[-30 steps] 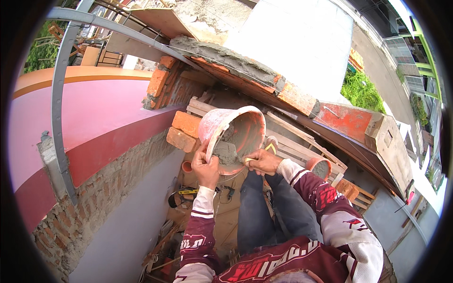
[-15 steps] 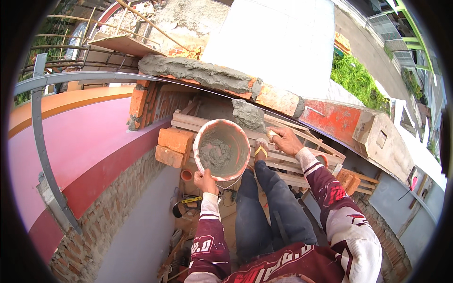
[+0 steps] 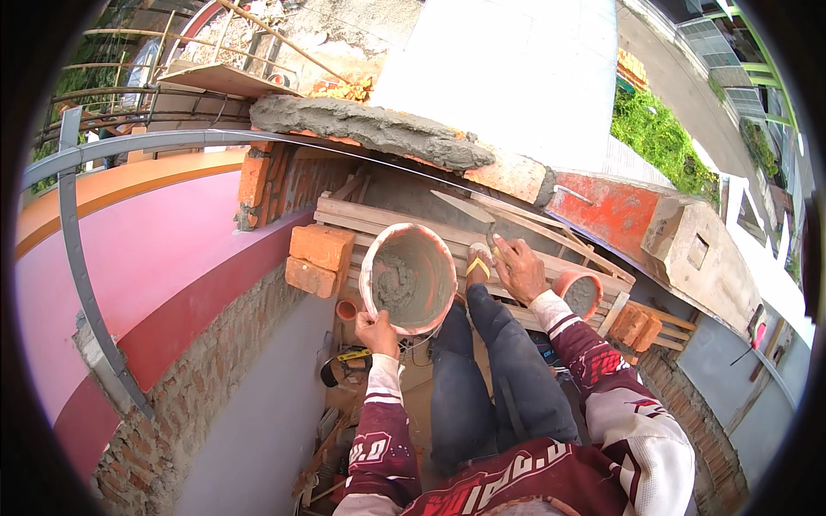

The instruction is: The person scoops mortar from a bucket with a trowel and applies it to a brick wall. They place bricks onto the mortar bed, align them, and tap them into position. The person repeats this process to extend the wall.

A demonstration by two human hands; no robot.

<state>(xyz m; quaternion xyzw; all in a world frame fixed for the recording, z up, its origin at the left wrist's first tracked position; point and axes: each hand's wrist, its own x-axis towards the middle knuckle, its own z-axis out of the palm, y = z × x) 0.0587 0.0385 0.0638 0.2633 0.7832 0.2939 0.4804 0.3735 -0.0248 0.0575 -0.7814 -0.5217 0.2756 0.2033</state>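
Note:
My left hand [image 3: 377, 334] is closed on the near rim of a bucket [image 3: 451, 297], which is tilted a little and holds grey wet mortar [image 3: 393, 284]. To its right, my right hand [image 3: 519, 268] grips the handle of a trowel [image 3: 463, 207]. The pointed blade reaches out to the upper left, with no lump of mortar on it. Beyond the bucket and trowel runs a brick wall top, covered by a thick bed of mortar [image 3: 361, 129]. The bed stops short of a bare stretch of brick [image 3: 508, 179].
Under my feet lies a slatted wooden platform [image 3: 542, 325], with gaps down to a lower floor. Orange bricks [image 3: 320, 249] are stacked at its left, more bricks [image 3: 635, 327] at its right. A smaller orange bucket [image 3: 580, 294] stands beside my right hand. A string line [image 3: 379, 161] follows the wall.
The mortar lump on the trowel is gone, and the wall's mortar bed reaches farther right. My right hand has dropped slightly nearer to me. My left hand keeps the bucket rim.

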